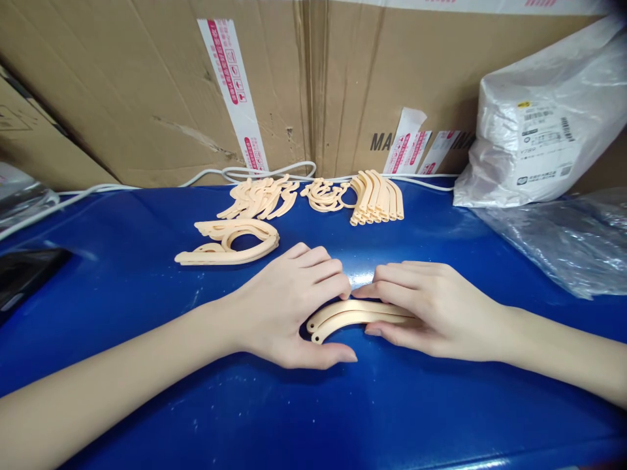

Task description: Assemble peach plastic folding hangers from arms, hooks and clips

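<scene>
My left hand (pixel 289 297) and my right hand (pixel 431 307) meet at the middle of a blue table (pixel 122 339). Between them lie two curved peach plastic strips (pixel 350 318), stacked side by side. Both hands have fingers curled over the strips' ends, pressing them on the table. Behind my left hand sits a peach hook-shaped plastic piece (pixel 230 245). Farther back lie a pile of similar hook pieces (pixel 259 198), a small heap of ring-like pieces (pixel 324 194) and a neat row of curved strips (pixel 377 196).
Large cardboard boxes (pixel 161 85) with red-and-white tape wall off the back. White cables (pixel 147 186) run along their base. A white plastic bag (pixel 543 124) and clear plastic wrap (pixel 573 241) lie at the right. A dark object (pixel 24 274) sits at the left edge.
</scene>
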### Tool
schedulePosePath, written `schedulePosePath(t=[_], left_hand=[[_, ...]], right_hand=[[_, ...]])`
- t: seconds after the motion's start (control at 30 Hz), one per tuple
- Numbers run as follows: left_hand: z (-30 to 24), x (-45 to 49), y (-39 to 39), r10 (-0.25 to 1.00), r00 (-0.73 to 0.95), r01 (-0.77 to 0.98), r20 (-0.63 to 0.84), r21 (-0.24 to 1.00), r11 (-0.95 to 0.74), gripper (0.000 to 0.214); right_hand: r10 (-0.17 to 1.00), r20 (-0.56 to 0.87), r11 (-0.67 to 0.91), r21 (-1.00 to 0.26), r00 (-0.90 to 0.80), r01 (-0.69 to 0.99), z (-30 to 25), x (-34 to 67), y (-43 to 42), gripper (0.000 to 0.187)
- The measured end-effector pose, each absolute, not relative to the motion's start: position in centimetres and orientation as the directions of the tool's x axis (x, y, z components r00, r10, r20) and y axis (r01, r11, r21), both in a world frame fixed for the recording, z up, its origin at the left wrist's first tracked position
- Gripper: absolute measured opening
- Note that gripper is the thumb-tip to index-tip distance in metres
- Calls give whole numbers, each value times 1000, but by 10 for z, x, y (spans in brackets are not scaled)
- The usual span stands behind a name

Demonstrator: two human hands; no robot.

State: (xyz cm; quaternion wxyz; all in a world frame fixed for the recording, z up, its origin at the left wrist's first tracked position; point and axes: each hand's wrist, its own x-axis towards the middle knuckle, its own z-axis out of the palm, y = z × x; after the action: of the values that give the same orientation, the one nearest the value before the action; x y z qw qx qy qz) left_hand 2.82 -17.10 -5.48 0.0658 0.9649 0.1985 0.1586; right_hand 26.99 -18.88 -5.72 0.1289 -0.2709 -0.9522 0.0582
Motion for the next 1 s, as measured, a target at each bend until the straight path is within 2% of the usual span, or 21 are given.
schedulePosePath(t=[0.07, 0.17, 0.33, 0.53, 0.6, 0.7, 0.83, 1.0], left_hand=[[-55, 27, -171, 435, 843, 388, 316, 205, -899, 34], [-56, 27, -170, 543, 749, 522, 379, 166, -836, 18], [-59, 28, -167, 680, 609, 720, 407, 76, -690, 21], [-62, 27, -168, 713, 574, 784, 404, -17, -621, 27], [-62, 26, -169, 710, 576, 786, 406, -37, -617, 28], [-62, 26, -169, 698, 591, 779, 404, -59, -625, 29], [-62, 25, -167, 692, 599, 773, 402, -67, -630, 29], [-62, 26, -166, 699, 596, 776, 396, -59, -628, 29]], right_hand=[[540, 206, 840, -189, -816, 508, -57, 270, -189, 33], [548, 193, 834, -206, -814, 512, -57, 270, -188, 33], [560, 189, 823, -238, -807, 516, -56, 270, -189, 33], [578, 175, 809, -248, -797, 533, -50, 267, -189, 39], [590, 211, 801, -277, -779, 532, -40, 268, -185, 40], [655, 317, 756, -297, -686, 584, -21, 270, -169, 31], [653, 374, 723, -47, -659, 689, -4, 269, -127, 30], [647, 310, 679, 179, -696, 712, -10, 251, -66, 38]])
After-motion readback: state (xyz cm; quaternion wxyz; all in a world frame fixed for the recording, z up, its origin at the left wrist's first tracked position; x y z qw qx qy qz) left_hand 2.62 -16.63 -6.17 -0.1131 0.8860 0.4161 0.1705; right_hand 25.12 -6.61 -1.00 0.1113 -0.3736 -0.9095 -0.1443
